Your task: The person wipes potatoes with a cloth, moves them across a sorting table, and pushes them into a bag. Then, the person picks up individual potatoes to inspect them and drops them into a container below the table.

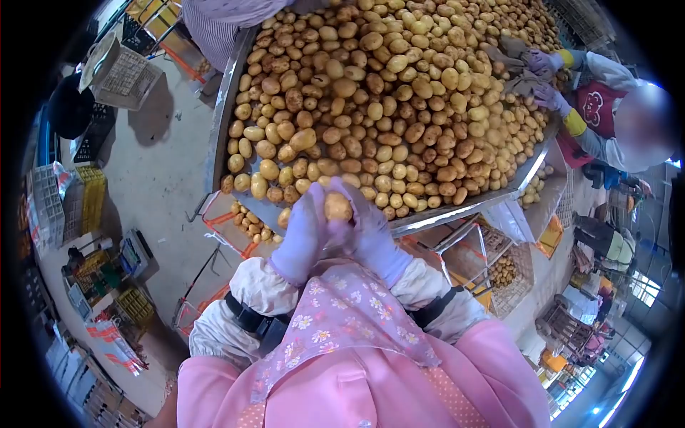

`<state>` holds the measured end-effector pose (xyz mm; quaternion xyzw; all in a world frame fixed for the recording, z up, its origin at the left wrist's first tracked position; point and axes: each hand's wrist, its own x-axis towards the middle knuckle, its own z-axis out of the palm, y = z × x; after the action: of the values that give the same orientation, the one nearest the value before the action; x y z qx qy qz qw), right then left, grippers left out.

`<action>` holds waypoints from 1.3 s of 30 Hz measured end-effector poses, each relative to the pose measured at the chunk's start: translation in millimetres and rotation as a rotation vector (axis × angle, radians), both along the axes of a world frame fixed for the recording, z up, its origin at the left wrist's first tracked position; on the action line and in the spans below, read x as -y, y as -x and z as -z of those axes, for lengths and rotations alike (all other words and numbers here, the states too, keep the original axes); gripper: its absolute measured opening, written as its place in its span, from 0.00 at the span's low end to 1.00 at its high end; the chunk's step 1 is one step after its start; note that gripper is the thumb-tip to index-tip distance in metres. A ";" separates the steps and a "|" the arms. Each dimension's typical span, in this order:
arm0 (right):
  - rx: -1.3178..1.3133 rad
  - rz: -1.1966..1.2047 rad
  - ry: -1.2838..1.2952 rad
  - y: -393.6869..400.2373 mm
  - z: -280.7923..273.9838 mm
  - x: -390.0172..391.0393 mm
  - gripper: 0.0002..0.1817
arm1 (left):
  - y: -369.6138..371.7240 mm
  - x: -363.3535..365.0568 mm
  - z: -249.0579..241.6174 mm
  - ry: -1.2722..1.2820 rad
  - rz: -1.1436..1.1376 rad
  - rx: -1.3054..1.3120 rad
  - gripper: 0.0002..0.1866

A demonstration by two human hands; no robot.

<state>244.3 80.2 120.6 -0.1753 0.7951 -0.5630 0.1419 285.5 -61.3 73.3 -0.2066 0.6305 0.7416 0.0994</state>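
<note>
Both of my hands wear pale purple gloves and meet at the near edge of a metal table [217,146] heaped with potatoes [374,107]. Between them is one round yellow-brown potato [337,207]. My left hand [303,232] is on its left side, fingers pointing up. Against its right side, my right hand [367,232] has its fingers curled round the potato. Palms and thumbs are partly hidden or blurred. Loose potatoes lie just beyond my fingertips.
Across the table at the right, a co-worker's gloved hands [549,96] hold dark cloth over the heap. A person in a striped garment [214,28] stands at the upper left. Orange-framed carts and a potato basket [510,274] stand below the edge; crates [125,77] are at left.
</note>
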 end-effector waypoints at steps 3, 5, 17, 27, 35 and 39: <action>0.025 -0.065 -0.129 -8.1 5.8 -14.5 0.33 | -3.5 1.2 2.3 -0.270 0.002 0.058 0.21; 0.305 0.078 0.185 -12.7 31.0 -34.6 0.20 | -8.9 -14.9 19.8 0.095 0.316 -0.220 0.22; -0.626 0.213 -0.936 42.4 181.2 -7.3 0.28 | -35.8 100.5 75.7 1.312 0.538 -0.394 0.29; -0.137 -0.060 -1.062 95.6 104.0 -25.6 0.35 | -39.9 122.8 107.6 0.862 0.280 0.075 0.21; -0.246 -0.360 -0.857 8.0 101.8 -58.0 0.39 | 3.0 97.0 34.8 -0.057 -0.196 0.368 0.24; -0.358 0.048 -0.982 -22.5 94.2 -80.9 0.38 | 25.5 35.0 14.8 -0.445 -0.065 0.494 0.24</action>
<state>266.9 161.1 26.4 -0.1632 0.9810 -0.0881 0.0564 260.0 -96.3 58.5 -0.3734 0.4028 0.7914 0.2685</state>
